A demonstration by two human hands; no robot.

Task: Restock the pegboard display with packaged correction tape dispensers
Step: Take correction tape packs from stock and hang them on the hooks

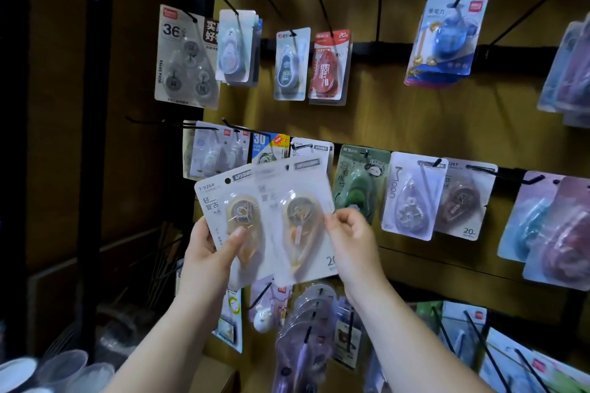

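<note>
The front packet (297, 220) is smeared by motion blur, so its print cannot be read. The lower part of the rear packet (230, 217) is covered by the left hand (207, 252). Packets at the right edge (571, 73) are cut off. The dim shelf contents at lower left (64, 367) cannot be identified.

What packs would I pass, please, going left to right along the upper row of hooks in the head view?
Grey three-dispenser pack → pale lilac pack → light blue pack → red pack → an empty hook → blue pack → blurred packs at the right edge.
</note>
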